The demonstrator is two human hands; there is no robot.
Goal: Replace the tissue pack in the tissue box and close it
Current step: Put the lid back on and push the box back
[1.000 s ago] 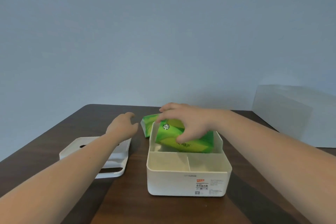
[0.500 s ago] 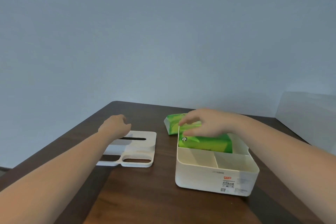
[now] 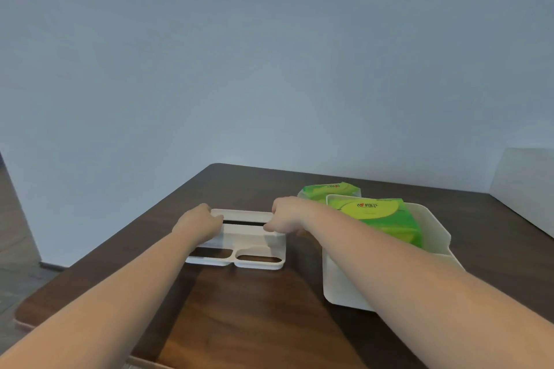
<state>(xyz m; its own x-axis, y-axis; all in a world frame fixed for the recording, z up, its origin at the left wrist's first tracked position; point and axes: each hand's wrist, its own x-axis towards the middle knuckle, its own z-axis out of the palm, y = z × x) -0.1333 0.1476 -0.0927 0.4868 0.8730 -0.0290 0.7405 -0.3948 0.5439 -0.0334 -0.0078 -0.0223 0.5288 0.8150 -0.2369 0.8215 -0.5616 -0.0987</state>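
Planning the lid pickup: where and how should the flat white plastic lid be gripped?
Take the flat white plastic lid by its two short ends, from left and right, as the left hand and right hand do. It lies flat on the dark wooden table, wide and thin, so an end grip probably keeps it level.

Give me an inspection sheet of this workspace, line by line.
Surface: dark wooden table, near corner in view.
Job's things: white tissue box open, green tissue pack inside; white lid flat on the table beside it.
Clutter: second green tissue pack behind the box.
Grips: left hand and right hand each hold an end of the lid.
Cables: nothing seen.
Surroundings: plain wall; pale panel at right.
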